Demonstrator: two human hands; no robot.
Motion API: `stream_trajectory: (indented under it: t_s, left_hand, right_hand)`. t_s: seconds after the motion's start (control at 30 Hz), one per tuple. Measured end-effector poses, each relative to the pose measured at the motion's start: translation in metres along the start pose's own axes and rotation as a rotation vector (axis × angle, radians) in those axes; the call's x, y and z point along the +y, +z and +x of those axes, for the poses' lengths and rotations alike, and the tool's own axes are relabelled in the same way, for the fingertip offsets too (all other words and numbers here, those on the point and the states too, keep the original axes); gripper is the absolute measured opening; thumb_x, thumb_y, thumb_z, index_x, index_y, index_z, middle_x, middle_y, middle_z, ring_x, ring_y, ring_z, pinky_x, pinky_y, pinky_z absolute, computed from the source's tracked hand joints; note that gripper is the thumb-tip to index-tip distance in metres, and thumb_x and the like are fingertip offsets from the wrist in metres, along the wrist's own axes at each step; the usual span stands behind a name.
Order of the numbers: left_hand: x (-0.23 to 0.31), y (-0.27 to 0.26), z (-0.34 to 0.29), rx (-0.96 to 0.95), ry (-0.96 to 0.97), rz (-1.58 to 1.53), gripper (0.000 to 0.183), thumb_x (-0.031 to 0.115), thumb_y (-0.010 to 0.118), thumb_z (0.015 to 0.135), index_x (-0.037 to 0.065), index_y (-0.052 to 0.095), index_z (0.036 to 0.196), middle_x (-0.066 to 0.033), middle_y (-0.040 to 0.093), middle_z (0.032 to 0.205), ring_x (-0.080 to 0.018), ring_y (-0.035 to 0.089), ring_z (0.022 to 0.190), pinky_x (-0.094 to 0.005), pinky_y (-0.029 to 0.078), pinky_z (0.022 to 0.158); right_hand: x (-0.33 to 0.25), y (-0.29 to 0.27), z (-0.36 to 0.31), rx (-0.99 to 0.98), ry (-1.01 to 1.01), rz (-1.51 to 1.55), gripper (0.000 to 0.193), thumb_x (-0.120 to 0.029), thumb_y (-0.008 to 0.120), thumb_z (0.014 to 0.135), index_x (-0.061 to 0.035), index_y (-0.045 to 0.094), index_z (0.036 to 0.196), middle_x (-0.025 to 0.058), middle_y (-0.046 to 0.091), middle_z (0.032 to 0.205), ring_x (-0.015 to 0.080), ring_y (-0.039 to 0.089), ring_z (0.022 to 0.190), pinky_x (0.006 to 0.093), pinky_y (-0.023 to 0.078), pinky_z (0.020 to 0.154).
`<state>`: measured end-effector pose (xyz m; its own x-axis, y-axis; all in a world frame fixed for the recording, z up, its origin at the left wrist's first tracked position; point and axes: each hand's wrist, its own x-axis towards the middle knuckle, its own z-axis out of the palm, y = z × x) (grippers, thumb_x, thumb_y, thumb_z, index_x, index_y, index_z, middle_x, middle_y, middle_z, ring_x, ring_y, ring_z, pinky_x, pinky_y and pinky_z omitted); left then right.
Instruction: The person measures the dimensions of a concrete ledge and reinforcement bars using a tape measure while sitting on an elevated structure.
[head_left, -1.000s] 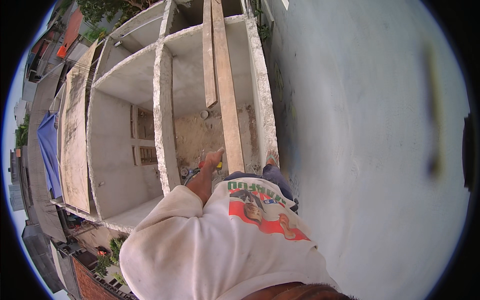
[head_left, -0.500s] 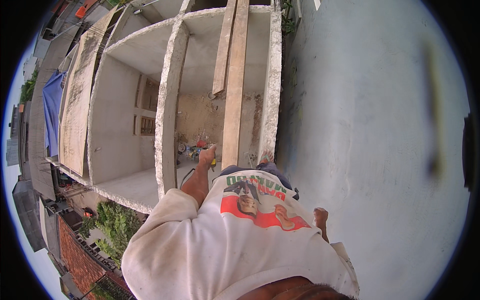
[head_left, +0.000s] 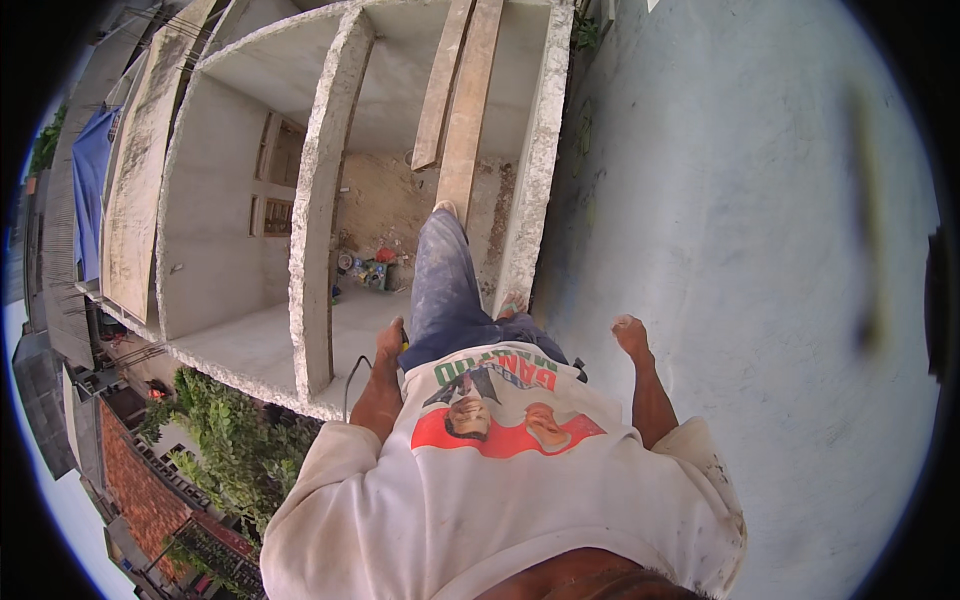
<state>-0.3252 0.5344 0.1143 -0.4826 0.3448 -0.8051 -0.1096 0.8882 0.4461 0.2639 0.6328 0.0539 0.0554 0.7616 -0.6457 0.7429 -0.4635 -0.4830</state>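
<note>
Person viewed from overhead, standing at the edge of a grey concrete slab [head_left: 760, 250] beside an open concrete frame. Left hand [head_left: 390, 343] is hanging just left of the blue-trousered leg [head_left: 445, 290], fingers curling around a small yellow-tipped object [head_left: 404, 345] too hidden to identify; a thin dark cord [head_left: 352, 380] is trailing down just beside that hand. Right hand [head_left: 630, 333] is hanging right of the leg, over the slab, fingers drawn into a loose fist; whether anything is in it cannot be told. The leg is reaching forward, its foot [head_left: 446, 209] resting on the nearer of two wooden planks [head_left: 468, 120] spanning the opening. Concrete beam [head_left: 318, 200] is running left of the leg; rubble and small coloured items [head_left: 368, 268] are lying on the floor far below.
</note>
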Motion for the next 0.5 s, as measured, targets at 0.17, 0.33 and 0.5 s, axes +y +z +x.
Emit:
stream_trajectory:
  t_s: [0.17,0.33,0.5]
  left_hand:
    - [-0.013,-0.017,0.048,-0.099,0.201,0.526,0.054,0.048,0.063,0.092,-0.005,0.068,0.101,-0.0153,0.068,0.093,-0.0274,0.064,0.081,-0.0419,0.051,0.076]
    - [0.048,0.006,0.102,-0.086,-0.017,0.174,0.054,0.048,0.066,0.091,-0.006,0.069,0.100,-0.0157,0.068,0.095,-0.0258,0.063,0.080,-0.0430,0.051,0.074]
    - [0.152,0.023,0.144,-0.119,-0.001,-0.177,0.043,0.044,0.071,0.089,0.001,0.067,0.087,-0.0070,0.062,0.078,-0.0183,0.057,0.065,-0.0385,0.045,0.058]
  right_hand:
    - [-0.128,-0.027,0.029,0.032,-0.118,-0.051,0.035,-0.016,0.066,0.091,0.0034,0.068,0.120,0.0201,0.074,0.110,0.0273,0.072,0.101,0.0368,0.055,0.090]
    - [-0.195,-0.043,0.068,0.003,-0.036,-0.037,0.034,-0.019,0.065,0.089,-0.0043,0.070,0.119,0.0182,0.072,0.117,0.0329,0.068,0.114,0.0401,0.053,0.098]
    - [-0.258,-0.062,0.121,-0.111,-0.039,-0.208,0.035,-0.022,0.063,0.088,-0.0058,0.070,0.118,0.0168,0.072,0.117,0.0348,0.067,0.113,0.0423,0.053,0.098]
